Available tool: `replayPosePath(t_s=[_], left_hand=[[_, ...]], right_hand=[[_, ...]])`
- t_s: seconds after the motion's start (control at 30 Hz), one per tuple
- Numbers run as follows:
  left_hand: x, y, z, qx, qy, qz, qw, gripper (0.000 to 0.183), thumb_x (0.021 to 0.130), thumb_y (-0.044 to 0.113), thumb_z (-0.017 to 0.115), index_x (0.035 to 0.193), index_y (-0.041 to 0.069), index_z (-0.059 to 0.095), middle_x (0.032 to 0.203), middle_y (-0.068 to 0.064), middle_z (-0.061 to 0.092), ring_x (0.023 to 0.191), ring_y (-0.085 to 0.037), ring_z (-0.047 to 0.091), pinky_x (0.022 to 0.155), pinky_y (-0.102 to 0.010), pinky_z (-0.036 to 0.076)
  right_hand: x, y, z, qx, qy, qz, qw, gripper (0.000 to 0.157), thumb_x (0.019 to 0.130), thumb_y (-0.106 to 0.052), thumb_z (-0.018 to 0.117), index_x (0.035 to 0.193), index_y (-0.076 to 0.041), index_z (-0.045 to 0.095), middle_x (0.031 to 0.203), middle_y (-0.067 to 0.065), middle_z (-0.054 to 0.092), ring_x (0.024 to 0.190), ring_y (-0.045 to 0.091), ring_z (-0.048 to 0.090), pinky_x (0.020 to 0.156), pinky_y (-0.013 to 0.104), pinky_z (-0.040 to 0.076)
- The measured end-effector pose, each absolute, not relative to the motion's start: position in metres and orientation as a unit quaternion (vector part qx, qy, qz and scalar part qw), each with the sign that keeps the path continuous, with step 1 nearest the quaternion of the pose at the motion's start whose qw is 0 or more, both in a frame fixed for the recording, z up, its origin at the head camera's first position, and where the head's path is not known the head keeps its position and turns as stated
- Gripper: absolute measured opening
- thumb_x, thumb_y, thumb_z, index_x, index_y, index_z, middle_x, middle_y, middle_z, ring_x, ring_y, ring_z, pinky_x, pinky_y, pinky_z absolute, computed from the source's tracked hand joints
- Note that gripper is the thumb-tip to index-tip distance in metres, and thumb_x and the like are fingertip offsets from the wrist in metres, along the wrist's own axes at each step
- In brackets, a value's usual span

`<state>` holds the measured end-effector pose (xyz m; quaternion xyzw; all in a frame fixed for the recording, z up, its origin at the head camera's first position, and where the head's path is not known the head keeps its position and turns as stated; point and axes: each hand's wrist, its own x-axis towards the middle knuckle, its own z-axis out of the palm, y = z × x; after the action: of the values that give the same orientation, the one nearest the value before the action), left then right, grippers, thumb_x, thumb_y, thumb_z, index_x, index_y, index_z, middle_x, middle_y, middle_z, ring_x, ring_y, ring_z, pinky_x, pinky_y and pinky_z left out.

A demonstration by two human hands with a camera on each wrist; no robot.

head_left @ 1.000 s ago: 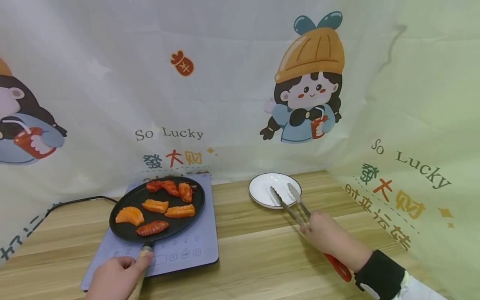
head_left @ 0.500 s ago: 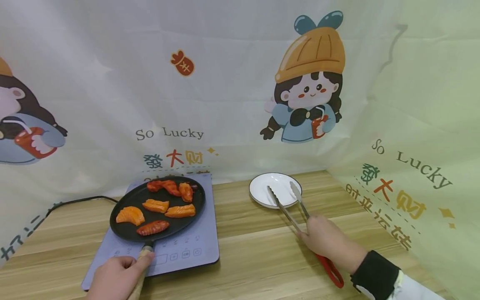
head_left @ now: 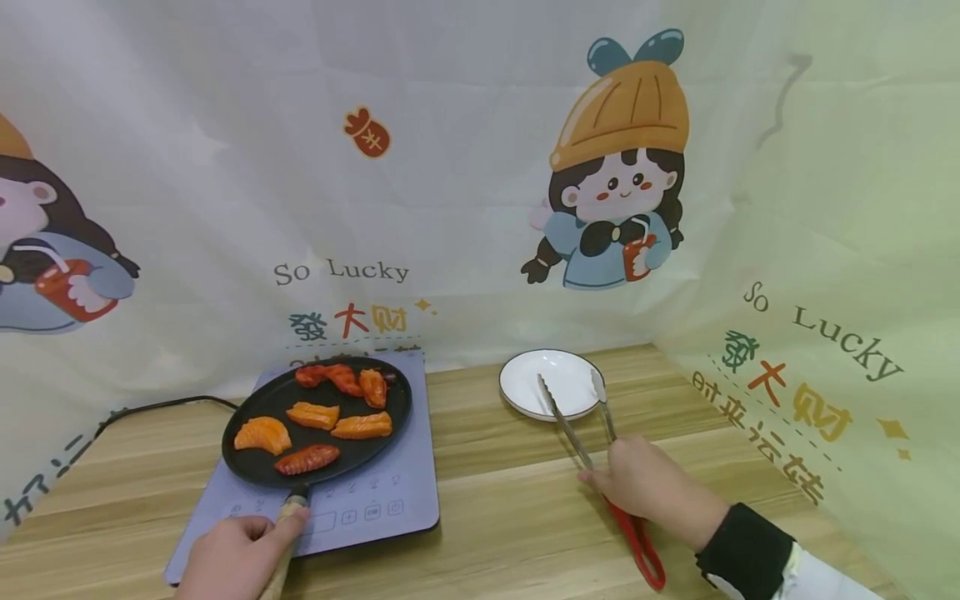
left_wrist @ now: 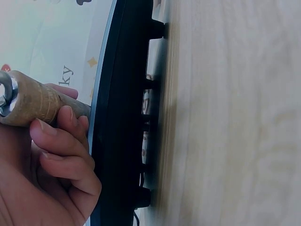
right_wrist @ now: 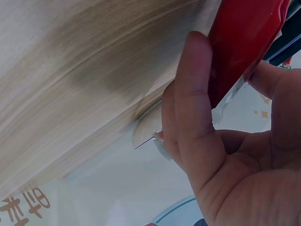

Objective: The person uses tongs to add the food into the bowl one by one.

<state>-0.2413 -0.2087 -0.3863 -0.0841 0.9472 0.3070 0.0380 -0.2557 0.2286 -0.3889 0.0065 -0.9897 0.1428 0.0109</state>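
Observation:
A black frying pan point(head_left: 258, 406) with several orange and red fish pieces point(head_left: 362, 426) sits on a grey-blue induction cooker point(head_left: 390, 492). My left hand point(head_left: 234, 553) grips the pan's wooden handle point(left_wrist: 33, 104) at the cooker's front edge. My right hand point(head_left: 651, 486) holds metal tongs point(head_left: 576, 421) with red handles point(head_left: 639, 542). The tongs' tips are spread apart over the near side of a white plate point(head_left: 546, 372). In the right wrist view my fingers point(right_wrist: 200, 113) curl round the red handle point(right_wrist: 244, 37).
A wooden table point(head_left: 495, 517) carries everything. A printed cloth backdrop point(head_left: 465, 167) hangs behind and along the right side. The cooker's black cord point(head_left: 161, 406) runs off to the left. In the left wrist view the cooker's dark edge point(left_wrist: 124, 113) stands beside my hand.
My right hand has drawn back toward me and slightly left, and the tongs' tips have spread wider over the plate. The left hand on the pan handle has not moved.

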Motion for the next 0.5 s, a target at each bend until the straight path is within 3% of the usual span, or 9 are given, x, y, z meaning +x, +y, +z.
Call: replayPosePath(t_s=[0.33,0.5], left_hand=[[-0.244,-0.205,-0.391,-0.078,0.945,0.316,0.032,0.060,0.087,0.065,0.052,0.056,0.014,0.049,0.050,0.004,0.039,0.053,-0.016,0.042,0.052,-0.029,0.030],[-0.246,-0.205,-0.392,-0.075,0.949,0.304,0.029,0.061,0.087,0.066,0.051,0.057,0.013,0.049,0.051,0.003,0.041,0.055,-0.017,0.043,0.052,-0.029,0.031]], right_hand=[[-0.251,0.234,-0.387,0.007,-0.988,0.150,0.018,0.050,0.086,-0.047,0.067,0.054,-0.013,0.048,0.050,-0.003,0.043,0.041,0.011,0.042,0.042,0.025,0.035],[-0.248,0.239,-0.381,-0.002,-0.985,0.170,0.020,0.042,0.088,-0.044,0.066,0.068,-0.008,0.055,0.057,0.000,0.048,0.048,0.014,0.046,0.046,0.028,0.038]])
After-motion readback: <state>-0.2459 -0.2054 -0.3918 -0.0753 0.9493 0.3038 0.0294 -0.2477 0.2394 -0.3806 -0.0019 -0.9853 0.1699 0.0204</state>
